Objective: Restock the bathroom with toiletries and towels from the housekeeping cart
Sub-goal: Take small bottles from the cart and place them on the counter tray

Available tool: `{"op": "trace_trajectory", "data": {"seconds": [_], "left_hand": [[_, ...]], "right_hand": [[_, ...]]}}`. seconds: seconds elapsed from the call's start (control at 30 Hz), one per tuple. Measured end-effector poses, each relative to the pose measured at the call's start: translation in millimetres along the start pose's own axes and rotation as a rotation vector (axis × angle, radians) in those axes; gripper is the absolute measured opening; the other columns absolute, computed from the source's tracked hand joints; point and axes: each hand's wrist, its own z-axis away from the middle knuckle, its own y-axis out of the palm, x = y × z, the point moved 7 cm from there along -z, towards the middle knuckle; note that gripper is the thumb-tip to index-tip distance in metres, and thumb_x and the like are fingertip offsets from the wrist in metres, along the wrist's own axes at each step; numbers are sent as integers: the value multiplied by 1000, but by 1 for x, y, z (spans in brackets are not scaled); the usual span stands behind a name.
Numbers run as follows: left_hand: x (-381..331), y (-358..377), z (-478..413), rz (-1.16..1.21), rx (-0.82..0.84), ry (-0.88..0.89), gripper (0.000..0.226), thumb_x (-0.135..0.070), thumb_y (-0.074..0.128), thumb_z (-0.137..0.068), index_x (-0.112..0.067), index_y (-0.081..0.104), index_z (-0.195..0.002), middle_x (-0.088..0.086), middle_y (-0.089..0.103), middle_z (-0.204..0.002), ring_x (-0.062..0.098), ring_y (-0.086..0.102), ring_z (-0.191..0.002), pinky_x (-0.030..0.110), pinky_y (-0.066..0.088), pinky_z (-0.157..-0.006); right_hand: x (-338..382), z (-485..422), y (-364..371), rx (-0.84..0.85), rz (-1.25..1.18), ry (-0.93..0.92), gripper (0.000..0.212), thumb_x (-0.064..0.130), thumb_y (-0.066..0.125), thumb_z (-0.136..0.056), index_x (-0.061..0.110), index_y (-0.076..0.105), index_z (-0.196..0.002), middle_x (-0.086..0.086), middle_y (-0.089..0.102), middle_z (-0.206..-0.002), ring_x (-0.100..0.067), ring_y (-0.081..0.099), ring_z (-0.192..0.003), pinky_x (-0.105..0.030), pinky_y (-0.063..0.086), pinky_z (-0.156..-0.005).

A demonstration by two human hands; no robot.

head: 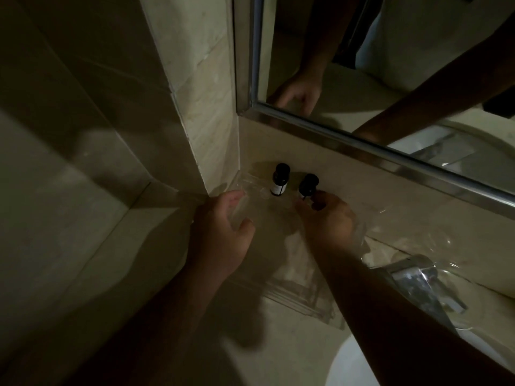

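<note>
The mirror [390, 65] fills the upper right of my view. Under it, the pale worktop [303, 349] runs into a tiled corner. The light is poor, which is the first hazard, because edges are hard to judge from here.

A clear tray [299, 303] lies on the worktop, pushed towards that corner. It is nearly invisible except for glints along its rim. I think a bottle could be set half on the rim and tip over, or the tray could skid on the smooth stone if it is pressed on one side. The chrome tap [418, 282] stands close by my right forearm, so an elbow swing could catch it.

My left hand [223, 235] sits at the tray's left edge with its fingers loosely curved. I cannot tell whether it grips the rim or only touches it. My right hand [328, 218] pinches the lower body of the second bottle [308, 185], which leans over at the back of the tray.

The first bottle [279, 179] stands upright just beside it, near the wall. The two are so close that, as I right the leaning one, I could nudge the other over and send it rolling.

Both bottles are dark with dark caps. The first carries a pale label [277, 190], but the print is too small and dim to read, and I can make out no brand.
</note>
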Motion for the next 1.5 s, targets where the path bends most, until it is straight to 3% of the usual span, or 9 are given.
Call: {"op": "trace_trajectory", "data": {"seconds": [0.23, 0.37, 0.43, 0.6, 0.7, 0.87, 1.07, 1.2, 1.5], "left_hand": [[-3, -1, 0, -67, 23, 23, 55, -29, 66, -83, -26, 54, -136, -4, 59, -130, 21, 49, -124, 49, 46, -101], [-1, -1, 1, -192, 77, 2, 60, -29, 67, -86, -24, 48, -143, 1, 55, -137, 26, 44, -128, 47, 45, -103], [-1, -2, 4, -243, 100, -14, 62, -29, 66, -87, -26, 46, -145, 2, 53, -141, 28, 44, -130, 46, 43, -105], [-5, -10, 21, -351, 186, -78, 62, -35, 59, -90, -32, 38, -149, 0, 45, -147, 30, 39, -133, 44, 38, -107], [-18, -22, 36, -397, 193, -64, 61, -36, 57, -90, -30, 39, -148, 2, 46, -146, 31, 40, -131, 42, 39, -104], [-60, -52, 66, -465, 163, 18, 60, -37, 53, -92, -28, 38, -149, 2, 47, -146, 30, 40, -130, 41, 38, -101], [-130, -92, 104, -487, 139, 148, 63, -40, 48, -90, -27, 35, -151, 0, 42, -152, 29, 35, -137, 42, 36, -108], [-188, -119, 127, -528, 61, 284, 64, -42, 55, -90, -27, 36, -149, 1, 44, -149, 29, 35, -134, 41, 35, -105], [-315, -169, 178, -490, -86, 477, 70, -53, 49, -94, -30, 26, -156, -2, 32, -159, 29, 26, -142, 41, 30, -111]], "right_hand": [[3, 4, 0, -7, 72, -16, 47, 41, 72, -89, 19, 65, -130, 0, 66, -118, -7, 58, -90, -1, 35, -56], [-1, 16, -6, 14, 167, -16, 52, 40, 72, -88, 20, 60, -135, -1, 62, -121, -6, 52, -85, 3, 35, -54], [-3, 24, -9, 32, 184, -5, 54, 39, 72, -89, 20, 58, -137, -1, 61, -123, -5, 52, -85, -4, 35, -50], [-1, 46, -25, 99, 197, 0, 58, 34, 76, -85, 16, 59, -137, -7, 65, -126, -17, 63, -104, -25, 48, -84], [6, 66, -42, 159, 186, 2, 60, 33, 77, -85, 14, 57, -138, -8, 64, -130, -20, 63, -114, -22, 42, -84], [25, 96, -88, 174, 178, -3, 66, 36, 75, -86, 14, 50, -143, -9, 59, -136, -25, 60, -117, -33, 50, -94], [64, 130, -165, 119, 296, -99, 62, 39, 73, -88, 16, 51, -140, -9, 60, -133, -18, 60, -108, -23, 43, -86], [100, 151, -224, 11, 378, -209, 59, 42, 71, -86, 15, 56, -136, -10, 59, -133, -25, 57, -121, -33, 45, -102], [171, 200, -375, -282, 519, -409, 54, 42, 60, -91, 21, 49, -140, -12, 50, -137, -33, 45, -128, -44, 41, -103]]}}
